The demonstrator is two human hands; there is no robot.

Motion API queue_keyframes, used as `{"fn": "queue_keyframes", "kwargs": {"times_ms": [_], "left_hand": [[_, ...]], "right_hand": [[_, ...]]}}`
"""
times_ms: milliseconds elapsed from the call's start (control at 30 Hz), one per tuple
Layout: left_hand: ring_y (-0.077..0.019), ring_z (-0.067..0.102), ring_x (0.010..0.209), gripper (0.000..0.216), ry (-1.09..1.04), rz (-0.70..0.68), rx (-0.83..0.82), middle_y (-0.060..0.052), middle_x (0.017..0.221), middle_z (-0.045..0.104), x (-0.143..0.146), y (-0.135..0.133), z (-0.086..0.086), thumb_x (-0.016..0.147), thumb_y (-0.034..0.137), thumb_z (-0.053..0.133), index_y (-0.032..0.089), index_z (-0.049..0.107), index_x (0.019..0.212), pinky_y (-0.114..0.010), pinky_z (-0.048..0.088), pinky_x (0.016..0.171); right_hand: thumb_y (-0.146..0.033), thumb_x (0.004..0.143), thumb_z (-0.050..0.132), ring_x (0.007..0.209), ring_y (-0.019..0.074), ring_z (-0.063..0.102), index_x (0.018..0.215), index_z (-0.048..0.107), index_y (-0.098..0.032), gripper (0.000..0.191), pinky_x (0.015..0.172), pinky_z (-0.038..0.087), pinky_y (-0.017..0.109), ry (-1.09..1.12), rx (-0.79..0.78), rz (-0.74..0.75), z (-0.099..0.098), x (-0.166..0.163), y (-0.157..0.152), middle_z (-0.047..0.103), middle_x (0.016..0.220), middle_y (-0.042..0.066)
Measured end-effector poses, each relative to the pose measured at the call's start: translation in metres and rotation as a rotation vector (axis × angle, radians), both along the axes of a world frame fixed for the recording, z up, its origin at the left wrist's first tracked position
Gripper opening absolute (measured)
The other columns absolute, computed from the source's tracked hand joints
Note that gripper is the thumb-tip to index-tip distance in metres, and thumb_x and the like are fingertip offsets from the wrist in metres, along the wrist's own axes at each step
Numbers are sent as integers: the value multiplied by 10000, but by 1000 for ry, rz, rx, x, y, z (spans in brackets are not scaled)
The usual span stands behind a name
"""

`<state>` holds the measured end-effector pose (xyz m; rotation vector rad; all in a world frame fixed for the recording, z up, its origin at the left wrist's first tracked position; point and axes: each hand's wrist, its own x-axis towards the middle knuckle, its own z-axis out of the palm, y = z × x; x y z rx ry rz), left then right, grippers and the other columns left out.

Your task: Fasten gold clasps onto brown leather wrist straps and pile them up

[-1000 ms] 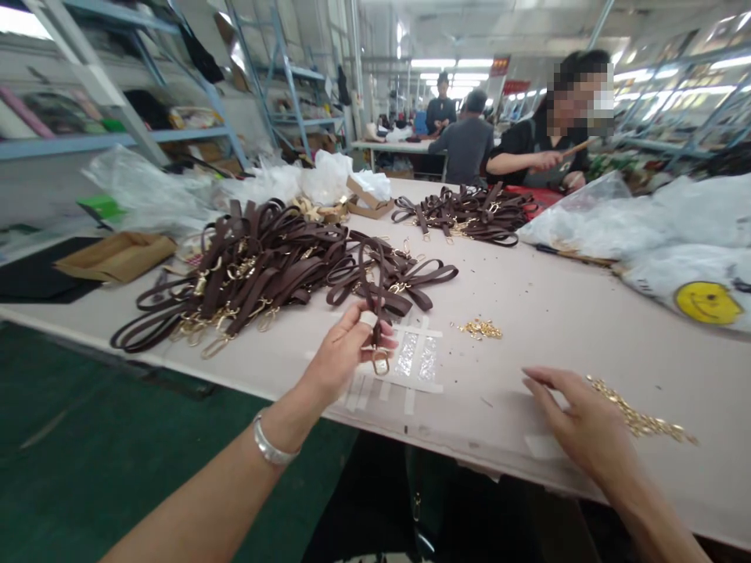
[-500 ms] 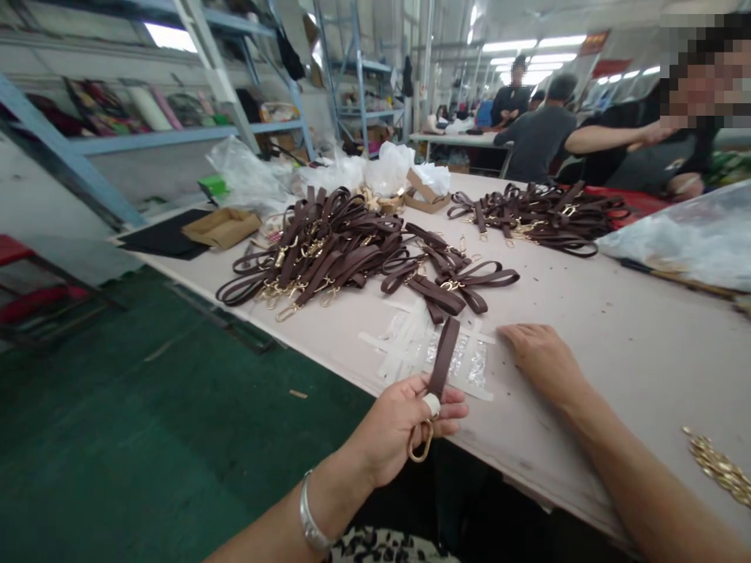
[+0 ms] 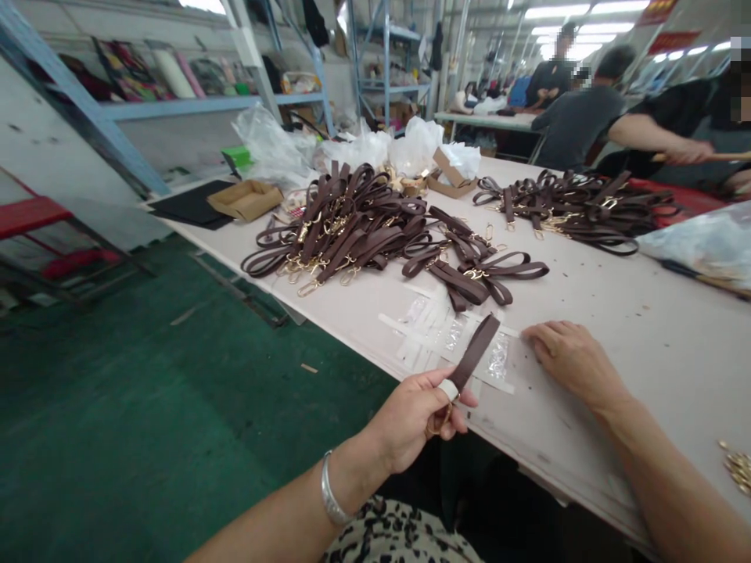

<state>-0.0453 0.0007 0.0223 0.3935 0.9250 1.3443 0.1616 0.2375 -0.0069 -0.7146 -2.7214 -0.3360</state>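
My left hand is closed on a dark brown wrist strap, held above the table's near edge. The strap's loop points up and away, and its gold clasp hangs partly hidden among my fingers. A white band shows around my thumb tip. My right hand rests on the tabletop with fingers loosely bent, nothing visible in it. Its fingertips are beside strips of whitish tape stuck over clear plastic. Just behind lie several loose brown straps, near a big heap of straps with gold clasps.
Another strap pile lies farther back, near a co-worker's hand on a stick. Plastic bags, an open cardboard box and a black sheet stand along the far side. Gold pieces lie at right.
My left hand has turned, so the strap leans more to the right and the clasp is tucked into my fingers. The view has swung left. My right hand's fingers are more bent.
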Motion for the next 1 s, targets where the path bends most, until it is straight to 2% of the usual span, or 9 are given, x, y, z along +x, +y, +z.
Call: {"fn": "queue_keyframes", "kwargs": {"times_ms": [167,333,433,500,567,767,1000], "left_hand": [[-85,634,624,225,139,8,12,-108,998,709,2,5,1,848,204,602,113,690,1035,-193,330,503],[-85,646,642,220,157,67,8,-103,1019,706,1,9,-3,852,173,568,109,667,1038,-182,339,496],[-86,654,659,232,154,71,-11,-104,1054,707,-2,7,-1,858,174,578,117,668,1064,-177,345,503],[-78,648,654,217,159,84,-25,-110,1077,712,-4,4,1,868,176,583,120,672,1057,-175,352,513],[-70,638,639,204,158,94,-34,-116,1092,716,-4,3,1,881,184,586,124,677,1053,-175,351,518],[-82,643,641,219,126,55,-34,-123,1080,717,2,4,-1,888,246,627,124,681,1062,-189,356,522],[-121,685,732,231,145,44,-20,-115,1058,720,10,6,-1,865,214,621,137,672,1077,-198,376,557]], "right_hand": [[-235,965,457,837,238,646,992,670,-181,221,783,491,365,115,-65,30,2,-2,-24,700,924,85],[-174,971,430,927,221,667,1028,672,-199,250,851,520,354,136,-168,97,5,7,-45,719,994,63],[-201,972,447,982,222,682,1069,676,-204,249,867,536,352,284,-124,-45,7,20,-51,726,1063,60],[-259,969,499,949,214,700,1086,682,-216,222,833,551,337,375,-109,-163,7,30,-53,733,1065,50],[-305,964,533,918,210,708,1082,688,-223,212,815,559,333,397,-121,-204,6,37,-54,738,1050,44],[-243,1005,460,1022,237,648,1090,670,-202,230,930,521,397,194,-140,-15,3,30,-53,716,1071,63],[-239,998,431,847,254,624,961,684,-191,261,783,521,391,16,-114,-11,4,19,-41,684,892,84]]}}
